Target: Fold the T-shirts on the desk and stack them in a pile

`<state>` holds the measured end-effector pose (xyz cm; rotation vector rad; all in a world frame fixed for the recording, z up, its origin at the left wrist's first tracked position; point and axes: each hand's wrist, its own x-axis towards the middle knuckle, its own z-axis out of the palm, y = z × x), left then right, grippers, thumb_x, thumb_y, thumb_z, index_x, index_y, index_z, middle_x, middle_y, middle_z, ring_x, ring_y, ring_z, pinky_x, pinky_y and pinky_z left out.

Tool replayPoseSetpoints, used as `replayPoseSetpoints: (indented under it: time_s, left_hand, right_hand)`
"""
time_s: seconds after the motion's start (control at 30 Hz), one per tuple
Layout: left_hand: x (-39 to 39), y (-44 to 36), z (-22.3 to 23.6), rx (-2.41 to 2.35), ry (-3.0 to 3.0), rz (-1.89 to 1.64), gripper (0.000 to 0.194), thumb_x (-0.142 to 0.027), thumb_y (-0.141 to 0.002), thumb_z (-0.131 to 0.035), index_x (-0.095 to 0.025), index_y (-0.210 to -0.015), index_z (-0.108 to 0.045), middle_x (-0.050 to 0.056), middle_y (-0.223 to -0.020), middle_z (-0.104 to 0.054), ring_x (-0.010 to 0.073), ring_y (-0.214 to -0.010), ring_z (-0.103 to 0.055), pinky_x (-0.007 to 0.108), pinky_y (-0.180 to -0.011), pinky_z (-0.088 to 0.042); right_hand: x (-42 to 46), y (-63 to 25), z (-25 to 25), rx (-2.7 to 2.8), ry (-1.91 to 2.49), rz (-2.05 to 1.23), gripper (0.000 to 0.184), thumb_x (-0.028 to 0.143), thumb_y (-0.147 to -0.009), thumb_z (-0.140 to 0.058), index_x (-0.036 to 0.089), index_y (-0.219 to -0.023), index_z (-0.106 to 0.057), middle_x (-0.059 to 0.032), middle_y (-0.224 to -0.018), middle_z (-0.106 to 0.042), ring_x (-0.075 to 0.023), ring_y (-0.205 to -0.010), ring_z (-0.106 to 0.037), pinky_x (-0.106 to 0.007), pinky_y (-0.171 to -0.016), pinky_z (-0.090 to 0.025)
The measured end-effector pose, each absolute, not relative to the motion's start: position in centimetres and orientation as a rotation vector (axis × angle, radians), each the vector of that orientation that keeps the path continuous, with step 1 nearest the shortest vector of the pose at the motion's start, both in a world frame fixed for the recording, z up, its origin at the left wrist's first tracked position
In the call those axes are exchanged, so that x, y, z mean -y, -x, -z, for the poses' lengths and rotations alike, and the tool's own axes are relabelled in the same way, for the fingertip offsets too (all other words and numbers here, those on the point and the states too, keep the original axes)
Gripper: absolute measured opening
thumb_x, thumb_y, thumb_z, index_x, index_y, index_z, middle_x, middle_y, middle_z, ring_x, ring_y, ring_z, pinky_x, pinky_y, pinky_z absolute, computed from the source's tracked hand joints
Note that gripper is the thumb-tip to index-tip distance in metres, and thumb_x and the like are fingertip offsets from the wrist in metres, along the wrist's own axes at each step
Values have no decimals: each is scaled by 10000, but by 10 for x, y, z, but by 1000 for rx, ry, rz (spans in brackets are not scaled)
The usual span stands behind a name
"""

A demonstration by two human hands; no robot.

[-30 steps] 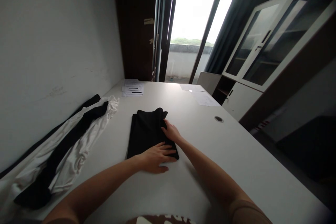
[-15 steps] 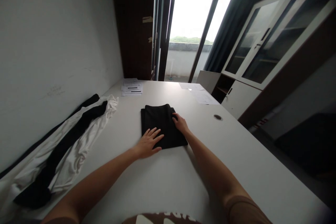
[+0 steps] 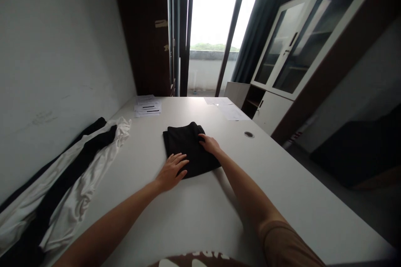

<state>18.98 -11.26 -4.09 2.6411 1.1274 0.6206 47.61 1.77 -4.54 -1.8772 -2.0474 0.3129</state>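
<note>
A folded black garment (image 3: 187, 149) lies in a compact rectangle on the white table (image 3: 275, 183). My left hand (image 3: 171, 171) rests flat on its near left corner, fingers spread. On the garment's right edge lies my right hand (image 3: 209, 143), palm down with the fingers stretched over the cloth. Neither hand grips anything.
Black and white clothes (image 3: 78, 167) lie strung along the wall at the table's left edge. Papers (image 3: 148, 106) sit at the far left, more sheets (image 3: 227, 110) at the far right. A cable hole (image 3: 249, 134) is in the tabletop. A glass-door cabinet (image 3: 291, 50) stands to the right.
The long black garment has been folded over into a shorter rectangle. My left hand shifted from the near right corner to the near left; both hands now press flat on it.
</note>
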Motion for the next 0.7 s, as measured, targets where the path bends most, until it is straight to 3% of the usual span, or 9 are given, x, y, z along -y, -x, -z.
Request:
replayPoseSetpoints:
  time_s: [0.3, 0.7]
  left_hand:
    - [99, -185, 67, -1178, -2633, -479, 449, -414, -1016, -516, -277, -1441, -559, 70, -1590, -451, 284, -1497, -358, 547, -1254, -232]
    - [101, -185, 68, -1183, -2675, -456, 463, -387, -1007, -520, -288, -1459, -532, 63, -1598, -438, 272, -1491, -364, 535, -1256, -221]
  right_hand:
    - [-15, -608, 44, 1936, 2154, -211, 418, 315, -992, -554, 345, -1401, -634, -43, -1332, -682, -265, -1215, -628, -361, -1014, -469]
    - [17, -735, 19, 1689, 2498, -58, 439, 211, -1004, -496, 342, -1395, -646, -116, -1345, -654, -233, -1107, -644, -333, -946, -457]
